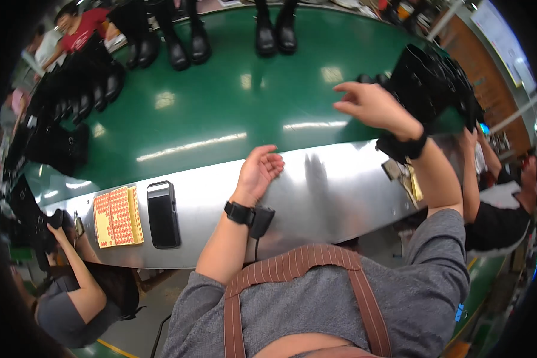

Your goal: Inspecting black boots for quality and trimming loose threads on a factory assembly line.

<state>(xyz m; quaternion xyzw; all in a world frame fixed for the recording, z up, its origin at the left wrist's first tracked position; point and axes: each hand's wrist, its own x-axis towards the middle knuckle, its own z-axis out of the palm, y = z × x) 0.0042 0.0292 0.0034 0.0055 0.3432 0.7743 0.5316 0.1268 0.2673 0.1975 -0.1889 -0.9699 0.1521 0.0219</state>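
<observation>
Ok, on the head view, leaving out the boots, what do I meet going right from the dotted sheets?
Dotted sheets, phone, left hand, right hand, co-worker's arm.

From the person's head, the left fisheye camera looked steeply down and forward across the green table (pixel 215 98). The wearer's grey shirt (pixel 298 298) sat closest, before the table's near side; the left hand (pixel 258 174) and right hand (pixel 371 107) showed farther off, and upright black boots (pixel 265 39) farther still, toward the table's far edge.
</observation>
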